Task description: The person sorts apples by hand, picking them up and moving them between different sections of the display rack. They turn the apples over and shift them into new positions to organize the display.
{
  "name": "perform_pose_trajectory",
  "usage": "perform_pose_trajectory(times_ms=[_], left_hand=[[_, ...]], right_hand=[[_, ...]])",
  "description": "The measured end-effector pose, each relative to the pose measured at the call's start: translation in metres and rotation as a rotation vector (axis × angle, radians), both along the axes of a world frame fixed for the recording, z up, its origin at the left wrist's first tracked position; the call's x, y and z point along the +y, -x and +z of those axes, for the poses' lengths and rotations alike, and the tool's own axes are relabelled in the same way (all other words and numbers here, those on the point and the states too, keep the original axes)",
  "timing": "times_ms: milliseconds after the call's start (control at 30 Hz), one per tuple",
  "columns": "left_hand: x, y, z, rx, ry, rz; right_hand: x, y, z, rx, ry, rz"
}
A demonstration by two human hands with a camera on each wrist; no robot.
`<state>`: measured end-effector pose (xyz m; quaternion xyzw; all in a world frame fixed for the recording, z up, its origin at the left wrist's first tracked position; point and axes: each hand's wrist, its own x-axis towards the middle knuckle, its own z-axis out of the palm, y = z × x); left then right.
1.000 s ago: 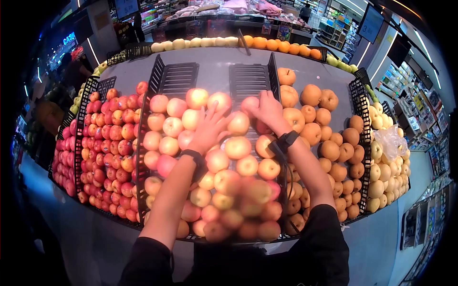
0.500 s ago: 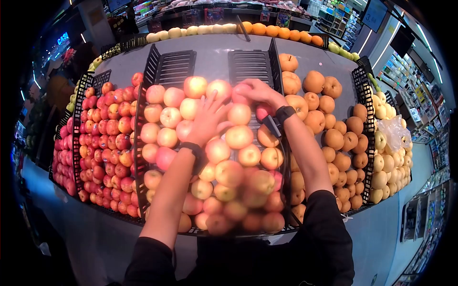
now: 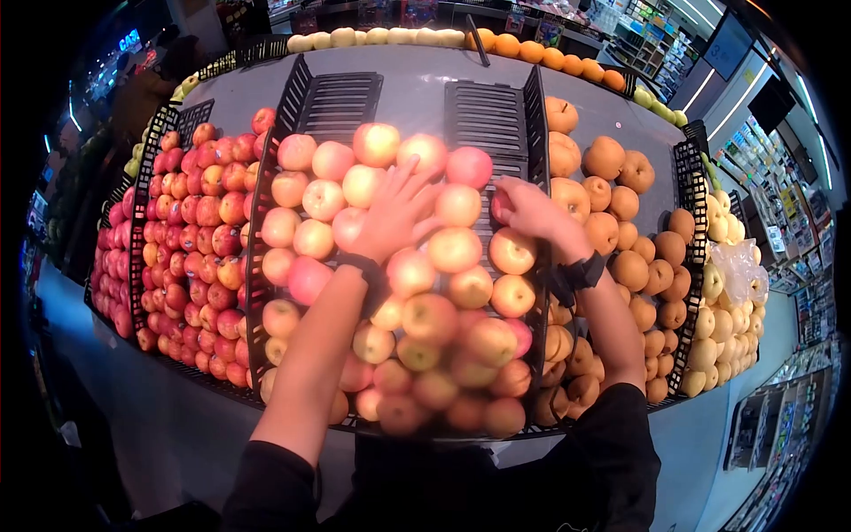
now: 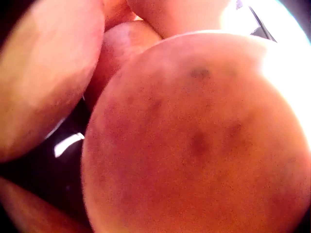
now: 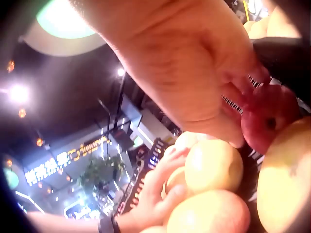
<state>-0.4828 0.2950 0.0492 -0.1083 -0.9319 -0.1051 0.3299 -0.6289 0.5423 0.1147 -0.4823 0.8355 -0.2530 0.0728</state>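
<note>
In the head view my left hand (image 3: 401, 213) rests on pale pink-yellow apples with its fingers spread. My right hand (image 3: 532, 213) is at the right side of the same section, its fingers around a small red apple (image 3: 502, 206). The right wrist view shows my right hand (image 5: 180, 63) with fingertips on that red apple (image 5: 268, 119), and my left hand (image 5: 153, 194) beyond, among paler apples (image 5: 214, 165). A pink apple (image 3: 469, 168) lies untouched above the right hand. Apples (image 4: 194, 136) fill the left wrist view, where the hand is not seen.
Black slatted dividers (image 3: 538, 115) border the section. Red apples (image 3: 199, 239) lie to the left, brown pears (image 3: 606, 158) to the right, and bagged pale fruit (image 3: 736, 275) farther right. A row of oranges (image 3: 532, 51) lines the back.
My right hand has let go of the pink apple at the back and moved nearer, down to the small red apple. My left hand has stayed on the apples. The head view has shifted slightly.
</note>
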Motion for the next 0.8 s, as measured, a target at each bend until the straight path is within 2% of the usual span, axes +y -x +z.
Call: perform_pose_trajectory(times_ms=[33,67,133,167,300,400,467,567,700,800], left_hand=[[0.0,0.0,-0.001,0.011,0.004,0.007],[0.0,0.0,-0.003,0.011,0.005,0.013],[-0.002,0.0,-0.005,0.011,0.012,0.016],[-0.003,0.0,-0.006,0.013,-0.003,0.016],[-0.001,0.001,-0.005,0.01,-0.043,0.016],[-0.002,-0.001,-0.005,0.012,-0.053,0.006],[-0.003,0.0,-0.006,0.018,-0.06,-0.001],[-0.003,0.001,-0.007,0.018,-0.071,-0.01],[-0.002,0.001,-0.007,0.034,-0.093,-0.023],[-0.001,-0.001,-0.007,0.035,-0.115,-0.021]], right_hand=[[0.001,0.0,-0.02,0.202,0.027,0.039],[0.002,0.007,-0.033,0.235,-0.003,0.029],[-0.005,0.002,-0.025,0.299,-0.058,0.0],[-0.003,0.006,-0.014,0.259,-0.196,-0.013],[-0.008,0.028,-0.001,0.228,-0.34,0.039],[-0.026,0.04,0.019,0.145,-0.605,-0.01],[-0.033,0.046,0.031,0.063,-0.715,0.084],[-0.039,0.069,0.017,0.082,-0.727,0.073],[-0.043,0.054,0.018,0.09,-0.651,0.058],[-0.039,0.013,0.036,0.225,-0.7,-0.091]])
